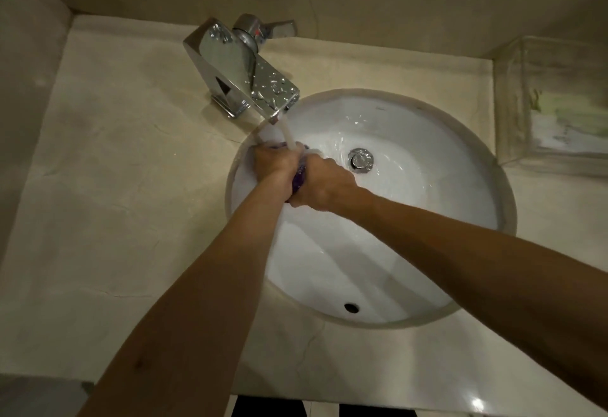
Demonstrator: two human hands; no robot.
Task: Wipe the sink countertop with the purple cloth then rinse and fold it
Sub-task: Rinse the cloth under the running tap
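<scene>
Purple cloth (300, 175) between wet hands (297, 173)

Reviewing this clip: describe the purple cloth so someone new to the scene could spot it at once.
Start at the round white sink set in the beige countertop, and follow the water falling from the chrome faucet. Under it the left hand and right hand grip the cloth together. Only a thin strip shows between them, the sole purple thing here.

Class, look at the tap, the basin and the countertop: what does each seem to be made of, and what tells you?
Tap: polished chromed metal, mirror reflections and droplets.
Basin: glossy white glazed ceramic, probably; bright highlights.
Countertop: cream veined stone, likely marble or an imitation; faint sheen.
</scene>
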